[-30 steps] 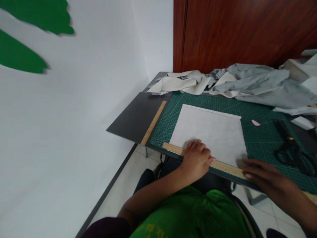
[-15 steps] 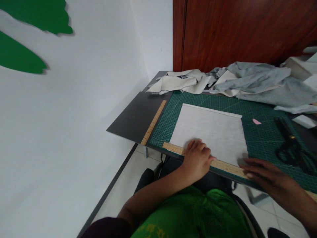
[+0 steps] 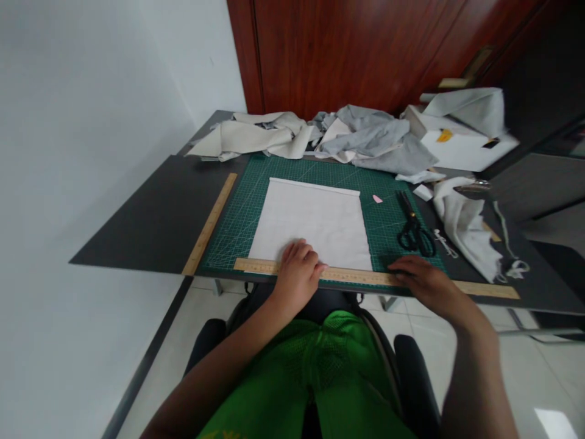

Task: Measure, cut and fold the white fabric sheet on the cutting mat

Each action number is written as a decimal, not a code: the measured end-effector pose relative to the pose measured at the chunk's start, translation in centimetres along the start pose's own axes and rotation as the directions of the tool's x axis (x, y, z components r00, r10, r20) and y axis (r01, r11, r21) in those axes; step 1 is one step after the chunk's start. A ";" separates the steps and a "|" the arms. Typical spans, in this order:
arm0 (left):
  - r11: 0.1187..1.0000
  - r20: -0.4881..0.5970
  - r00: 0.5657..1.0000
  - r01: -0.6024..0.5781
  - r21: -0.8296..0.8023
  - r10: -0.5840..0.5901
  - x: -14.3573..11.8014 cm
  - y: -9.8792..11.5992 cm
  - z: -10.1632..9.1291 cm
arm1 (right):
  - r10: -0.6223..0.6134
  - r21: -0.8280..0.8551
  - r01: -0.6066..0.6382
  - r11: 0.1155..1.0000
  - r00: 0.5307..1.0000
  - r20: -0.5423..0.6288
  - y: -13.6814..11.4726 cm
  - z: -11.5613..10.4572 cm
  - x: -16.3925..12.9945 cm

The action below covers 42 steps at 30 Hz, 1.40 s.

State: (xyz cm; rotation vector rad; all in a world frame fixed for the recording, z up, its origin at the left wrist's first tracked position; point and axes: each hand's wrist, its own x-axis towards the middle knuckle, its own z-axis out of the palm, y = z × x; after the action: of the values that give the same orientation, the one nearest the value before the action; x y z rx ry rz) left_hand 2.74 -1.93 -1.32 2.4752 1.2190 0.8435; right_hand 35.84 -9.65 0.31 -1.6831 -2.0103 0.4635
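Observation:
My left hand (image 3: 299, 268) presses down on a long wooden ruler (image 3: 356, 276), its fingers curled together over the edge. The ruler lies along the near edge of a green cutting mat (image 3: 388, 183), across the bottom of a white cloth piece (image 3: 320, 219). The cloth is flat, with a narrow folded strip along its far edge. My right hand (image 3: 423, 277) rests on the ruler just right of the cloth, fingers stretched out and slightly apart. Black-handled scissors (image 3: 414, 231) lie on the mat beyond my right hand. A small pink piece (image 3: 377, 199) sits right of the cloth.
A second wooden ruler (image 3: 210, 222) lies along the mat's left side. Crumpled grey and cream fabric (image 3: 375, 137) lines the back, beside a white box (image 3: 457, 143). More cloth scraps (image 3: 466, 219) and white string (image 3: 445, 244) lie to the right. A wall stands at left.
The view has swung right, showing more of the table's right side. My right hand has shifted a little right along the ruler, off the cloth's corner. My left hand stays on the ruler.

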 end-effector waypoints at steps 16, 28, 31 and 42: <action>1.000 -0.011 1.000 -0.009 0.000 0.009 0.2 0.1 -0.2 | -0.005 -0.035 0.006 0.999 0.999 0.052 -2.4 0.3 -0.2; 0.987 0.033 0.996 -0.075 -0.144 0.080 -0.1 -1.2 -0.4 | -0.208 -0.082 0.215 0.973 0.975 0.080 -8.0 4.6 2.6; 0.968 0.063 0.986 -0.139 -0.209 0.155 -0.5 -1.5 -0.9 | -0.199 -0.052 0.203 0.978 0.977 0.078 -7.2 4.9 2.5; 0.968 0.190 0.955 -0.202 -0.151 0.229 -0.6 -1.3 -1.7 | -0.214 -0.088 0.219 0.972 0.975 0.064 -7.5 4.9 2.0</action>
State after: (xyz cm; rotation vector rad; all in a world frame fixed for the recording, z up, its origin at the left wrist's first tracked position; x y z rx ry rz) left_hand 0.58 -1.70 -0.76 2.5443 0.8086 0.6715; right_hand 26.73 -8.85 0.59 -1.4950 -2.2561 0.3457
